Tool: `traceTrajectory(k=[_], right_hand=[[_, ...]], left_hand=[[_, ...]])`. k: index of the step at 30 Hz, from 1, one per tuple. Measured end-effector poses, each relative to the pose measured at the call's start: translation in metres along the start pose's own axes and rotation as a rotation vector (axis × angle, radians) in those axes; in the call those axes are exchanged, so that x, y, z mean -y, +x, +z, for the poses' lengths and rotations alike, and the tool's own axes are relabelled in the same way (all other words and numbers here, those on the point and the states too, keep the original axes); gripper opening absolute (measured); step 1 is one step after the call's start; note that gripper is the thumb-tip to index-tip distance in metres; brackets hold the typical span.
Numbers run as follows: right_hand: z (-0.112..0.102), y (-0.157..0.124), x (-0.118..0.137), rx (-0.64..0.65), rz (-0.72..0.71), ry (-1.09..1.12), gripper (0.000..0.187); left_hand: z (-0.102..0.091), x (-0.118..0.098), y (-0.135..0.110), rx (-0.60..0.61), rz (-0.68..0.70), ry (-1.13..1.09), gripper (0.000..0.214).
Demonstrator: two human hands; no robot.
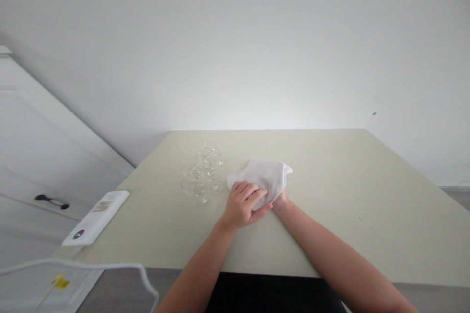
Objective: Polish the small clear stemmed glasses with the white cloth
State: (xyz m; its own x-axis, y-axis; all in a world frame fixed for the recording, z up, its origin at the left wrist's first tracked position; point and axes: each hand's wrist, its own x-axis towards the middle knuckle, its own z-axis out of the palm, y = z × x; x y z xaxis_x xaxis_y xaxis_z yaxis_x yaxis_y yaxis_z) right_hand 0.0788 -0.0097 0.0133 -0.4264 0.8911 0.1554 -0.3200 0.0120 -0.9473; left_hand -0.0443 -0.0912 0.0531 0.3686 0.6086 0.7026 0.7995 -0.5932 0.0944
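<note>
Over the middle of the table, a white cloth [262,174] is draped over the fingers of my right hand [281,200], so only its wrist and heel show. Whether those fingers are curled, or hold anything under the fabric, is hidden. My left hand [243,204] presses on the cloth's near left side, fingers bent over the fabric and thumb along its lower edge. Several clear stemmed glasses [190,181] stand close together to the left of the cloth, apart from both hands. Their transparent outlines overlap and are hard to separate.
The pale table [330,181] reaches back to a plain wall [271,49]. At its left edge lies a white device [97,216] with a round dark mark. A white cabinet [36,156] with a dark handle stands left, and a white cable [81,265] curves across the lower left.
</note>
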Motion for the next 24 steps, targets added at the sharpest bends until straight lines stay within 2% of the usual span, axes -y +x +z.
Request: traceTrajectory(k=[2,3,5,6,7,8,10,13,18,24], right_hand=[[0.001,-0.002,0.007,0.015,0.045,0.220,0.063],[0.001,-0.002,0.010,0.024,0.074,0.335,0.064],[0.001,-0.003,0.013,0.021,0.120,0.493,0.065],[0.000,-0.003,0.013,0.005,0.131,0.514,0.066],[0.000,-0.003,0.013,-0.017,0.138,0.518,0.067],[0.000,-0.003,0.012,-0.036,0.143,0.520,0.067],[-0.002,-0.003,0.012,-0.048,0.161,0.533,0.064],[-0.004,-0.003,0.012,-0.043,0.172,0.517,0.057],[-0.009,-0.002,0.014,-0.078,0.129,0.498,0.050],[-0.012,0.001,0.017,-0.191,0.150,0.618,0.045]], left_hand=[[-0.017,0.006,-0.009,-0.261,0.081,0.216,0.032],[-0.026,0.009,-0.014,-0.403,0.064,0.292,0.035],[-0.041,0.016,-0.025,-0.680,-0.113,0.328,0.047],[-0.046,0.020,-0.030,-0.790,-0.236,0.318,0.057],[-0.049,0.023,-0.034,-0.846,-0.369,0.308,0.065],[-0.050,0.026,-0.039,-0.855,-0.508,0.287,0.072],[-0.046,0.030,-0.047,-0.793,-0.760,0.223,0.080],[-0.035,0.036,-0.059,-0.705,-0.971,0.083,0.084],[-0.024,0.046,-0.068,-0.687,-1.059,-0.055,0.074],[-0.028,0.051,-0.069,-0.714,-1.076,-0.061,0.060]])
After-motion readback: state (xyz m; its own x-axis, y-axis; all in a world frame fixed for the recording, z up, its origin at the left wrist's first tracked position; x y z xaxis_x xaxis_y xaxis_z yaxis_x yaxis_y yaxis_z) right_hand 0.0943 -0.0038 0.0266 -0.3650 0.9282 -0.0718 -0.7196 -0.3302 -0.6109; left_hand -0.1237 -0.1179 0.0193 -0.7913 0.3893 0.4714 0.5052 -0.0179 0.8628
